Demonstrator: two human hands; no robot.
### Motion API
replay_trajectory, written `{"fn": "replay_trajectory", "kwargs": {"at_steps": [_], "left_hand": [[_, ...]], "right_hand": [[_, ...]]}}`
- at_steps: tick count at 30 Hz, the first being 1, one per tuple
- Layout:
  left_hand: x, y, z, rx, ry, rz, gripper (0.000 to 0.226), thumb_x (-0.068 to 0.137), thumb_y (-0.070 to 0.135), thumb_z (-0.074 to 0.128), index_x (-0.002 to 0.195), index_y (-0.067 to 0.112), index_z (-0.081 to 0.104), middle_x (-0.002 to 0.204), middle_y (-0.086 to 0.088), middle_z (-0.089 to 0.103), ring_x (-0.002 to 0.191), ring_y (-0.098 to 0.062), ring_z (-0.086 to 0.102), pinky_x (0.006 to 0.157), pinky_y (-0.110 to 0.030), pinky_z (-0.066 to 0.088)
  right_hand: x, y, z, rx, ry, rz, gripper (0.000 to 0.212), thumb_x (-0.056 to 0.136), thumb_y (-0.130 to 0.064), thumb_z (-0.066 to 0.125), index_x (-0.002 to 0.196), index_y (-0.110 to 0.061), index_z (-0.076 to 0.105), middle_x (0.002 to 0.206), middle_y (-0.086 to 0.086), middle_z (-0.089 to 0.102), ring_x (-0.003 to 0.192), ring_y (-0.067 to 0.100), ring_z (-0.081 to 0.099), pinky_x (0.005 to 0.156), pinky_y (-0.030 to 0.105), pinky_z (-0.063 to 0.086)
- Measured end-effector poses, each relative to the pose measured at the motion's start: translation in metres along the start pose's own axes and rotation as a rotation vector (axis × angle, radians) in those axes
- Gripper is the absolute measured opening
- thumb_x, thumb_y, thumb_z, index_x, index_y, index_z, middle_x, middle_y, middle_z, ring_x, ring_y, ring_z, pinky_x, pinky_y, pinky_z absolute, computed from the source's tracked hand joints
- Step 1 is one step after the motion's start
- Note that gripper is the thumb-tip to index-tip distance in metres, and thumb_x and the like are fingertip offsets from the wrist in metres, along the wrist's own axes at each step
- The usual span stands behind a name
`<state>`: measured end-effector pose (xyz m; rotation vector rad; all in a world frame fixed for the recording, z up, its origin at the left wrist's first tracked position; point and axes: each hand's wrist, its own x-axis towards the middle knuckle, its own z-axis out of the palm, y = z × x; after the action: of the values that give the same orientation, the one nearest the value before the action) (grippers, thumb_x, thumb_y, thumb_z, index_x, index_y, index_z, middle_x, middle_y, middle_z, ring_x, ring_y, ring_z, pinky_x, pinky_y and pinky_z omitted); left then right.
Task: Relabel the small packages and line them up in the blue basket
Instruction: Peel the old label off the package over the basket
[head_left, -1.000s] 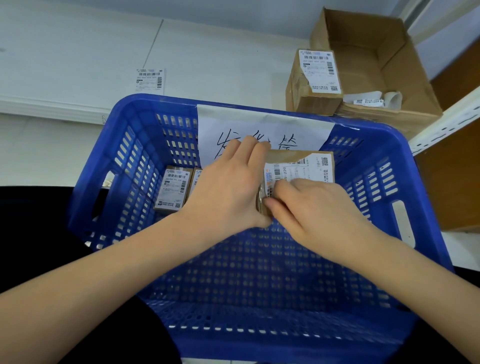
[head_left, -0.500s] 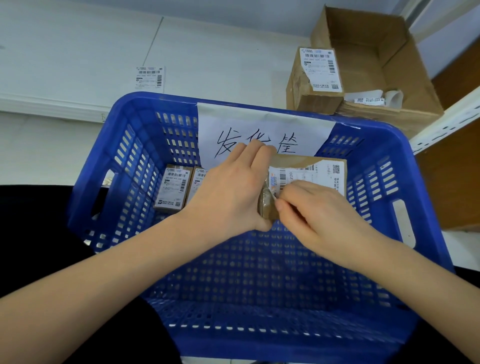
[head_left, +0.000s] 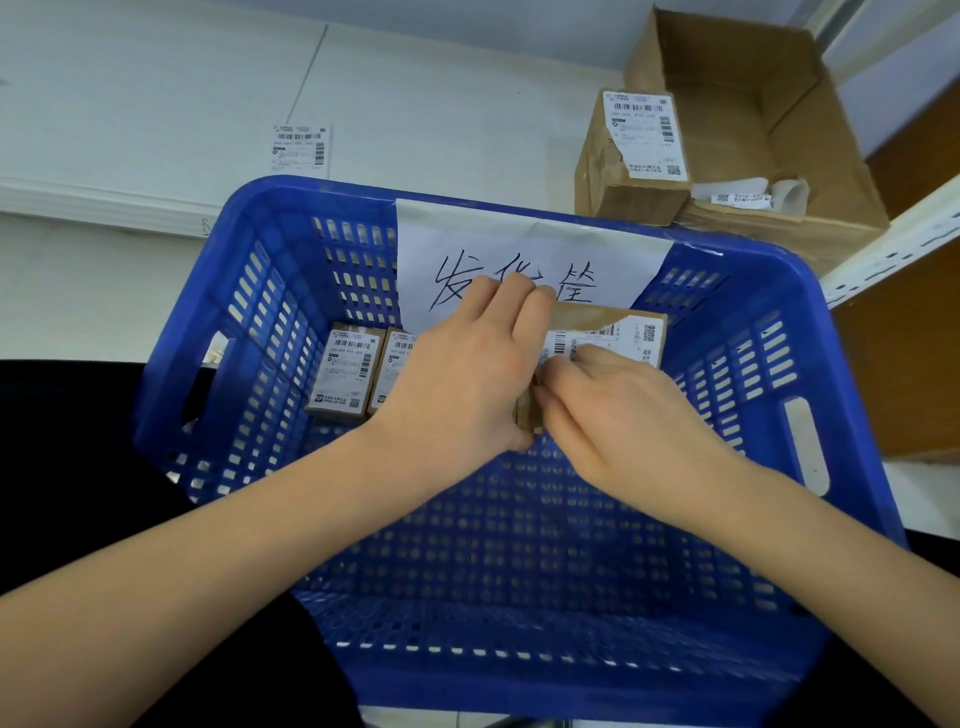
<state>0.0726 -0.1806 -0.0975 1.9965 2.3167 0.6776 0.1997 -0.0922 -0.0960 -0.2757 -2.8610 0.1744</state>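
Small package, held over blue basket: gripped by left hand, label seemingly pinched by right hand; looked light, stiff.

Both hands on package

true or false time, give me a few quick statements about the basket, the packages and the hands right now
1. Both hands, left hand and right hand, are on one small package over the blue basket. True.
2. The basket holds no other packages. False: at least two labelled packages stand side by side by its far wall.
3. A white sheet with handwriting hangs on the basket's far wall. True.
4. The open cardboard box sits inside the basket. False: it sits outside, beyond the far right corner.
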Motion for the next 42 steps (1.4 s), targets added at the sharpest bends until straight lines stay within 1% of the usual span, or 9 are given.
{"fn": "replay_trajectory", "kwargs": {"at_steps": [3,7,13,15,20,25,32,39,42], "left_hand": [[0.000,-0.002,0.001,-0.053,-0.006,-0.005,0.090,0.026,0.019,0.086,0.108,-0.003,0.056,0.103,-0.013,0.059,0.088,-0.033,0.055,0.047,-0.040,0.052],[0.001,-0.005,0.001,-0.109,0.011,0.018,0.089,0.031,0.020,0.085,0.112,0.000,0.054,0.103,-0.010,0.056,0.087,-0.026,0.049,0.049,-0.041,0.051],[0.001,-0.003,0.001,-0.058,-0.025,0.030,0.089,0.030,0.021,0.087,0.110,-0.003,0.056,0.103,-0.014,0.059,0.088,-0.032,0.056,0.047,-0.042,0.052],[0.000,-0.002,0.002,-0.036,-0.032,0.036,0.088,0.031,0.021,0.086,0.110,-0.003,0.056,0.103,-0.014,0.059,0.089,-0.033,0.057,0.048,-0.041,0.052],[0.000,0.000,0.002,-0.020,-0.004,0.042,0.089,0.028,0.022,0.086,0.109,-0.002,0.056,0.101,-0.012,0.060,0.086,-0.030,0.056,0.046,-0.035,0.049],[-0.001,-0.005,0.010,-0.042,-0.013,0.090,0.097,0.029,0.021,0.086,0.116,0.004,0.044,0.107,-0.013,0.057,0.092,-0.031,0.053,0.053,-0.044,0.054],[0.002,-0.010,0.002,-0.167,-0.003,0.082,0.079,0.040,0.019,0.079,0.112,-0.002,0.053,0.103,-0.012,0.056,0.087,-0.029,0.054,0.056,-0.042,0.052],[0.002,-0.006,-0.004,-0.091,0.003,0.059,0.082,0.038,0.022,0.083,0.112,-0.001,0.056,0.103,-0.011,0.058,0.085,-0.028,0.054,0.050,-0.036,0.050],[0.000,-0.002,-0.002,-0.077,-0.008,0.061,0.084,0.035,0.022,0.084,0.111,-0.002,0.056,0.102,-0.012,0.059,0.087,-0.031,0.057,0.048,-0.034,0.049]], "right_hand": [[-0.003,0.005,-0.001,0.151,-0.026,0.038,0.029,0.092,-0.026,0.034,0.070,-0.012,0.045,0.060,0.003,0.047,0.054,0.020,0.043,0.047,0.032,0.038],[-0.006,0.010,-0.004,0.274,-0.081,0.084,0.024,0.094,-0.030,0.032,0.072,-0.021,0.032,0.065,-0.007,0.035,0.056,0.013,0.034,0.055,0.028,0.028],[-0.002,0.007,-0.016,0.184,-0.283,0.187,0.044,0.090,-0.054,0.008,0.075,-0.024,0.036,0.071,-0.007,0.044,0.064,0.012,0.041,0.061,0.030,0.031],[0.000,0.004,-0.018,0.100,-0.255,0.204,0.050,0.086,-0.060,0.004,0.075,-0.024,0.036,0.071,-0.005,0.048,0.062,0.014,0.042,0.057,0.031,0.031],[0.002,0.004,-0.013,0.032,-0.170,0.163,0.045,0.093,-0.044,0.019,0.077,-0.015,0.049,0.063,0.002,0.051,0.052,0.023,0.046,0.043,0.026,0.019],[0.001,0.005,-0.005,0.125,-0.098,0.106,0.036,0.092,-0.033,0.028,0.074,-0.011,0.050,0.060,0.003,0.050,0.051,0.025,0.048,0.047,0.029,0.030],[-0.001,0.012,-0.011,0.296,-0.054,0.129,0.028,0.092,-0.033,0.030,0.069,-0.019,0.035,0.058,-0.016,0.031,0.052,0.004,0.036,0.048,0.020,0.025],[-0.003,0.008,-0.025,0.284,-0.179,0.275,0.061,0.086,-0.059,0.004,0.076,-0.020,0.050,0.068,-0.008,0.051,0.066,0.008,0.048,0.060,0.027,0.038],[-0.002,0.004,-0.018,0.080,-0.098,0.244,0.049,0.090,-0.055,0.012,0.070,-0.021,0.041,0.061,-0.008,0.046,0.055,0.015,0.043,0.048,0.030,0.028]]}}
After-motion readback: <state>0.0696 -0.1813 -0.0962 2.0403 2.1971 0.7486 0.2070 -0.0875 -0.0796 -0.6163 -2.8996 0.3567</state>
